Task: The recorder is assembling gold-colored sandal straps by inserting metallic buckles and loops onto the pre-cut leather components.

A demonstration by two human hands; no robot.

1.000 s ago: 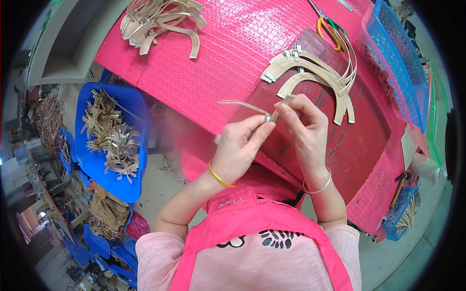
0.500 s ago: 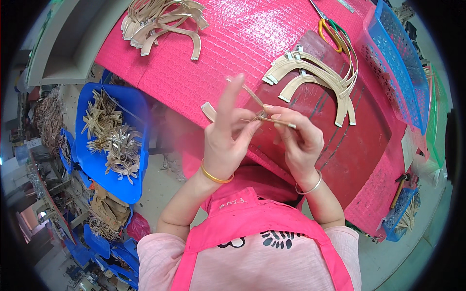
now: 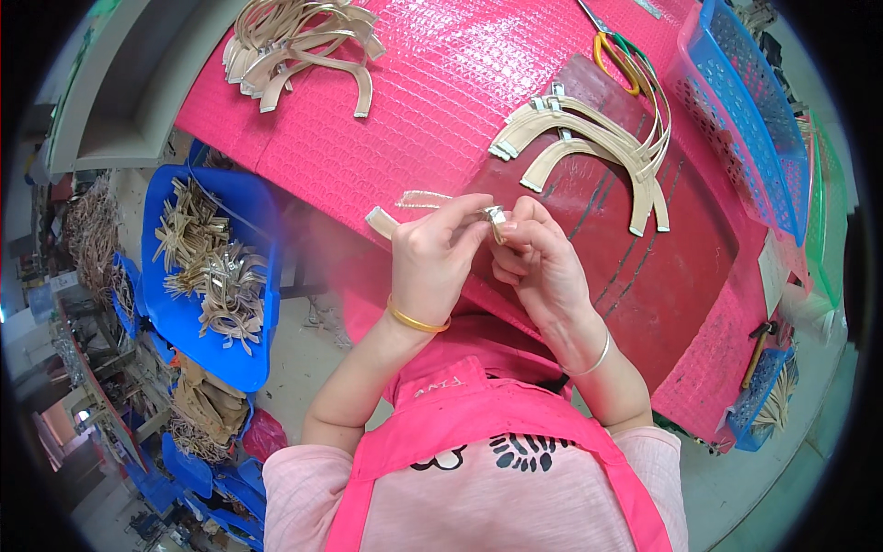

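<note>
In front of my chest, my left hand (image 3: 434,258) and my right hand (image 3: 544,267) meet fingertip to fingertip. Both are closed in a pinch on a narrow beige strap with a small shiny metal buckle (image 3: 495,216). A light-edged strap length (image 3: 421,199) shows just beyond my left hand, and I cannot tell if it belongs to the held strap. Beside my left hand a pale strap end (image 3: 380,221) lies at the table edge. Ahead on the right, several curved beige straps (image 3: 589,138) with buckles rest on a dark red board (image 3: 662,276).
A pile of beige straps (image 3: 303,51) lies on the pink table cover (image 3: 432,92) at far left. Scissors (image 3: 618,60) lie at the far right, near blue plastic baskets (image 3: 736,110). A blue bin (image 3: 244,363) of strap pieces stands left of the table.
My left hand's raised, spread fingers have come down and closed at the buckle. My right hand has shifted slightly left, and the strap between the hands has turned, showing its metal.
</note>
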